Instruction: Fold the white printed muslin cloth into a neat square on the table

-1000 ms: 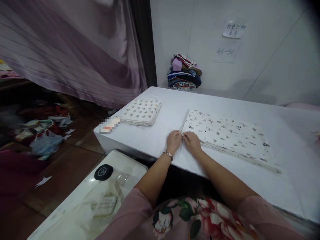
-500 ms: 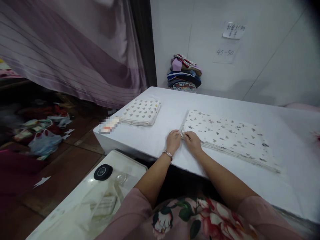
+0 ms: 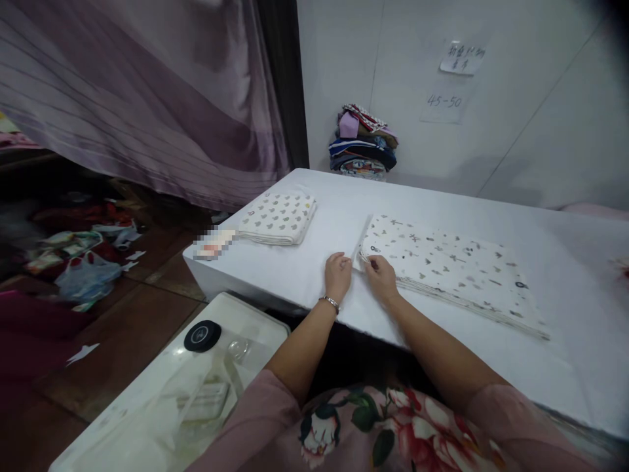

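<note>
Our right grip (image 3: pixel 382 278) pinches one corner of the folded printed cloth (image 3: pixel 447 267), which lies flat on the bench (image 3: pixel 339 226). From that grip the cloth's long axis runs off to the right, slanting slightly back toward us, with most of it right of the grip. Our right grip is the nearer; our left grip (image 3: pixel 338 276) sits just left of that corner, curled, and we cannot tell whether it holds anything.

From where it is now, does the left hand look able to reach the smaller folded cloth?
Probably yes. The left hand sits just beside the corner of the longer cloth, and only white tabletop shows between this hand and the smaller folded cloth, farther off to the left.
</note>
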A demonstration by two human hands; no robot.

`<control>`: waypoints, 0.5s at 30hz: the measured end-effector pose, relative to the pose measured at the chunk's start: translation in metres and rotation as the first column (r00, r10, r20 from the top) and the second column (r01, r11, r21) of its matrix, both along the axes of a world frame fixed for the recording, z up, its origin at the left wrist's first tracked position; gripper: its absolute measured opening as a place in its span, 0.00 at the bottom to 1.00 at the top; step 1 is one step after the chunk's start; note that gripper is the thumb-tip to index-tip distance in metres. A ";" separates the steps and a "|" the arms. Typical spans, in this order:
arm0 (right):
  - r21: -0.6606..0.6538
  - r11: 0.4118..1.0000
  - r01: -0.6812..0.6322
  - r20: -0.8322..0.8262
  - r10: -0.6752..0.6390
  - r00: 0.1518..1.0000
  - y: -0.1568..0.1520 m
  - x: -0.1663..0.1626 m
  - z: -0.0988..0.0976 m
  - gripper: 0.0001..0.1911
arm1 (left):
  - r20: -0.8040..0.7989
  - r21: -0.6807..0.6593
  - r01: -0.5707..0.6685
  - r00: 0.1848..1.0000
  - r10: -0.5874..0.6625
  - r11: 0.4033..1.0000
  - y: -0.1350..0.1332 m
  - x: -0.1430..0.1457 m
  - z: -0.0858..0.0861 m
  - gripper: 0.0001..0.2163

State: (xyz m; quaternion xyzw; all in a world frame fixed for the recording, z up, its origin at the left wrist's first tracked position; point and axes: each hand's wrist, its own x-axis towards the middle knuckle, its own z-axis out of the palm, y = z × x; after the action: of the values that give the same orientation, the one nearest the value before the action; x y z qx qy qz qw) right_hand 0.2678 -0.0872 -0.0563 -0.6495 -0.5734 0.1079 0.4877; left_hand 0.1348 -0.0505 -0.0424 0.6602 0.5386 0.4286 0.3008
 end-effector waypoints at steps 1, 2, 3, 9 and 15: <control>-0.002 1.000 0.004 -0.011 -0.004 1.000 0.000 0.000 0.001 0.09 | -0.027 0.017 -0.018 0.999 0.019 1.000 0.000 0.000 -0.001 0.06; -0.005 1.000 0.005 -0.014 -0.006 1.000 0.000 0.000 0.001 0.09 | -0.057 0.035 -0.027 0.998 0.029 0.999 -0.001 0.001 -0.001 0.05; -0.007 1.000 0.006 -0.014 -0.006 1.000 0.000 0.000 0.002 0.09 | -0.088 0.053 -0.027 0.996 0.032 0.998 -0.001 0.001 -0.002 0.04; -0.010 1.000 0.000 -0.006 0.000 1.000 0.000 -0.001 0.001 0.09 | -0.236 0.094 0.015 0.972 0.008 0.995 -0.003 0.004 -0.004 0.03; -0.024 1.000 -0.019 0.005 0.019 1.000 0.000 -0.001 -0.001 0.09 | -0.195 0.076 0.032 0.981 -0.017 0.997 -0.002 0.004 0.000 0.03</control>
State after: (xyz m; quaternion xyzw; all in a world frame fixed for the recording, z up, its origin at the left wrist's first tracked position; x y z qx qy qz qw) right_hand 0.2670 -0.0873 -0.0569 -0.6501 -0.5796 0.1178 0.4771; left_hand 0.1385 -0.0530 -0.0421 0.7169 0.5398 0.3792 0.2257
